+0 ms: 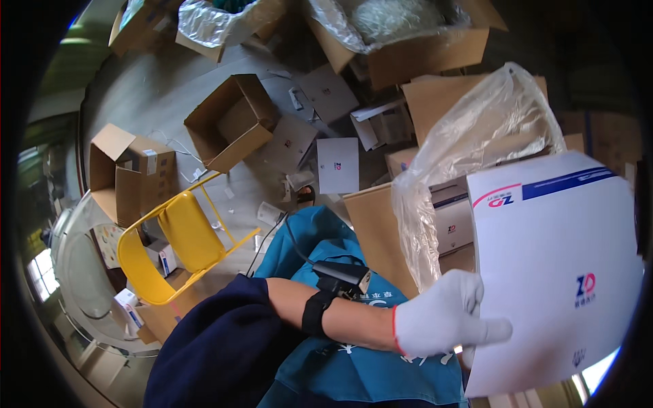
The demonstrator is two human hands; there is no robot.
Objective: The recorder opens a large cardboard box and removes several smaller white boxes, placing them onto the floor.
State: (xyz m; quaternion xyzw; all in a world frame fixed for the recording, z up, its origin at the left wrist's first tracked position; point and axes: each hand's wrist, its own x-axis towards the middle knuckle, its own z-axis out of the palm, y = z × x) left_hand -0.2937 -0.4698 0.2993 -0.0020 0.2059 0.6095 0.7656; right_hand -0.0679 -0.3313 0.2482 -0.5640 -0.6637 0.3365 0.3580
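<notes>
My left hand (445,314), in a white knit glove with a red cuff edge, reaches in from the lower left. It is closed on the left edge of a white carton (544,272), thumb on the near face and fingers mostly hidden. The carton has a dark blue band and a red stripe along its top. Just behind it stands an open cardboard box with a clear plastic liner (493,122), and inside are more white cartons (453,226). My right hand is not visible. A black strap with a small device (340,277) sits on my left forearm.
A yellow folding chair (190,231) lies at the left, near open brown boxes (231,119) on the grey floor. Several white cartons (338,165) lie in the middle. Plastic-lined boxes (428,58) stand at the back. My teal apron (367,367) hangs below.
</notes>
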